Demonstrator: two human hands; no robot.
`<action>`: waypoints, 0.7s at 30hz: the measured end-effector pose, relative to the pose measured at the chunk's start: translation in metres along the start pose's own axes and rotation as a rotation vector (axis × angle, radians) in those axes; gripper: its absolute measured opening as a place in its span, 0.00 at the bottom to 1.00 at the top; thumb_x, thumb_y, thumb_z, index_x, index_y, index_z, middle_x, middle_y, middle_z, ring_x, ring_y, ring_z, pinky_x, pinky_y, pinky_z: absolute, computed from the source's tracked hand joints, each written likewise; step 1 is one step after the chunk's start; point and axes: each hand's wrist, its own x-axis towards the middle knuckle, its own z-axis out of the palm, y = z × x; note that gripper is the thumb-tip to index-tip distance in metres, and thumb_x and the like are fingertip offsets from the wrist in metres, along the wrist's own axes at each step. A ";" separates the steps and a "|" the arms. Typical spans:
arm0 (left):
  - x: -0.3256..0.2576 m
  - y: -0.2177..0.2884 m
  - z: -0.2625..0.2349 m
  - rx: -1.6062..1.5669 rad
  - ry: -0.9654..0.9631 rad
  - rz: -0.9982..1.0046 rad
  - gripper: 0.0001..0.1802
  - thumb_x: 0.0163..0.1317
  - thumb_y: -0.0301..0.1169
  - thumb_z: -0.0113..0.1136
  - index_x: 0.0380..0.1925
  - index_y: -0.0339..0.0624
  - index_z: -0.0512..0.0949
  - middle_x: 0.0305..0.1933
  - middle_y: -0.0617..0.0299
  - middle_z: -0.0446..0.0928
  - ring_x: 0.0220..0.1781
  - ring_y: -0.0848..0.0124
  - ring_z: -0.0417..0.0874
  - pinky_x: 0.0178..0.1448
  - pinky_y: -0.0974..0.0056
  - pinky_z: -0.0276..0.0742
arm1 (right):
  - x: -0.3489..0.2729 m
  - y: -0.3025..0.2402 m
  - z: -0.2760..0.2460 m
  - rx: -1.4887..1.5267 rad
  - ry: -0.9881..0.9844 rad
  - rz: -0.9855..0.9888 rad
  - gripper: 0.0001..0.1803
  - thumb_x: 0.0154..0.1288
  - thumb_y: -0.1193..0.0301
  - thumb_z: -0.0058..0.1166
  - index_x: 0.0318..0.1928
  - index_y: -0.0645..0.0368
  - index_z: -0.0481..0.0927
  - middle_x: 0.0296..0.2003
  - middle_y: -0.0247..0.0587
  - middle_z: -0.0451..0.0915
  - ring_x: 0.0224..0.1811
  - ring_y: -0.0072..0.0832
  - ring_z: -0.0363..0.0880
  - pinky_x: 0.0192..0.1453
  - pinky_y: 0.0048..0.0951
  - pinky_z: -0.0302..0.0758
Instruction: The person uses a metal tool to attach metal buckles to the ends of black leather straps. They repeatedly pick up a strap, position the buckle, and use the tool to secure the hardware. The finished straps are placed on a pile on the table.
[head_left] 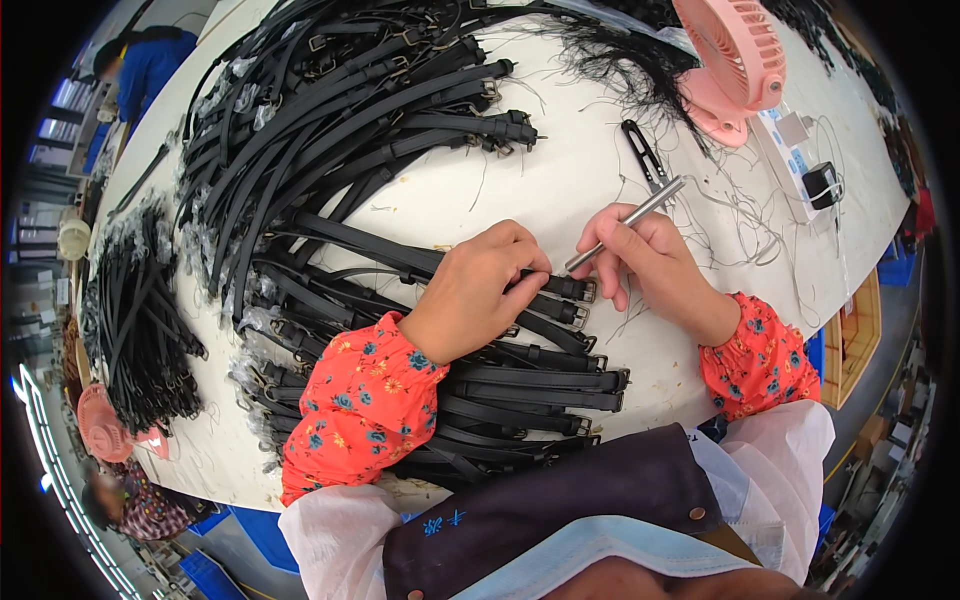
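My left hand (472,298) is closed, thumb and fingers pinching a black belt (565,287) near its buckle end. In my right hand (655,262) is a slim silver pen-shaped metal tool (648,205), gripped between thumb and fingers. Its thin tip points down and left, close to the belt beside my left fingertips; whether it touches cannot be made out. More black belts with metal buckles (540,385) lie in a layered bundle under and below my left hand. A large heap of black belts (330,130) spreads across the table's far left.
Black thread snips (643,152) lie beyond my right hand. Loose black threads (640,70) pile up near a pink fan (735,60). A white power strip (790,165) with a black plug sits at the right. Another belt pile (140,320) and pink fan (103,425) stand left.
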 end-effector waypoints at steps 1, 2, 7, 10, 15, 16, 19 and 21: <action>0.000 -0.001 0.001 0.007 0.012 0.010 0.08 0.61 0.21 0.66 0.40 0.36 0.80 0.40 0.58 0.80 0.31 0.69 0.80 0.37 0.66 0.76 | 0.000 0.000 0.000 0.006 -0.002 -0.001 0.22 0.83 0.56 0.40 0.44 0.64 0.78 0.18 0.32 0.76 0.18 0.18 0.75 0.53 0.27 0.80; 0.000 -0.002 0.003 0.013 0.025 0.019 0.08 0.61 0.21 0.66 0.40 0.36 0.80 0.40 0.58 0.80 0.31 0.68 0.80 0.37 0.66 0.76 | 0.000 0.000 0.000 0.001 0.005 0.002 0.22 0.83 0.56 0.40 0.44 0.64 0.78 0.18 0.32 0.76 0.18 0.18 0.75 0.53 0.27 0.80; 0.001 0.000 0.001 0.024 0.038 -0.008 0.09 0.61 0.21 0.66 0.41 0.37 0.81 0.39 0.58 0.80 0.31 0.68 0.80 0.37 0.65 0.76 | 0.000 0.001 0.000 -0.004 0.034 -0.003 0.22 0.83 0.56 0.41 0.43 0.64 0.78 0.17 0.32 0.76 0.18 0.19 0.76 0.51 0.27 0.81; 0.001 0.010 -0.005 -0.017 -0.017 -0.052 0.10 0.61 0.22 0.66 0.42 0.39 0.82 0.39 0.59 0.80 0.32 0.68 0.80 0.38 0.64 0.76 | -0.002 -0.001 -0.001 0.011 0.069 -0.027 0.23 0.82 0.56 0.42 0.43 0.64 0.78 0.17 0.32 0.76 0.19 0.19 0.76 0.48 0.25 0.81; 0.001 0.004 -0.002 0.045 -0.037 0.005 0.09 0.60 0.23 0.67 0.42 0.42 0.84 0.38 0.60 0.80 0.33 0.67 0.81 0.38 0.63 0.76 | -0.001 0.000 -0.005 0.065 0.114 -0.017 0.23 0.81 0.55 0.43 0.43 0.64 0.78 0.16 0.32 0.75 0.18 0.19 0.76 0.45 0.24 0.81; 0.001 0.003 0.000 0.054 -0.026 0.013 0.08 0.61 0.23 0.67 0.40 0.42 0.84 0.37 0.60 0.80 0.33 0.65 0.81 0.38 0.63 0.76 | -0.001 0.001 -0.005 0.075 0.108 -0.028 0.23 0.81 0.55 0.44 0.43 0.64 0.78 0.16 0.32 0.75 0.18 0.19 0.76 0.44 0.23 0.81; 0.002 0.002 0.003 0.087 0.010 0.039 0.04 0.61 0.24 0.66 0.37 0.41 0.83 0.35 0.59 0.80 0.33 0.62 0.81 0.38 0.62 0.76 | 0.000 0.002 -0.005 0.074 0.072 -0.060 0.23 0.81 0.55 0.43 0.43 0.64 0.78 0.16 0.32 0.74 0.18 0.19 0.76 0.44 0.23 0.81; 0.004 0.005 0.004 0.119 0.036 0.061 0.03 0.62 0.24 0.65 0.35 0.40 0.82 0.33 0.57 0.79 0.33 0.59 0.81 0.38 0.61 0.76 | 0.000 0.003 -0.005 0.077 0.055 -0.051 0.23 0.82 0.55 0.43 0.43 0.64 0.78 0.16 0.32 0.74 0.18 0.18 0.76 0.45 0.24 0.81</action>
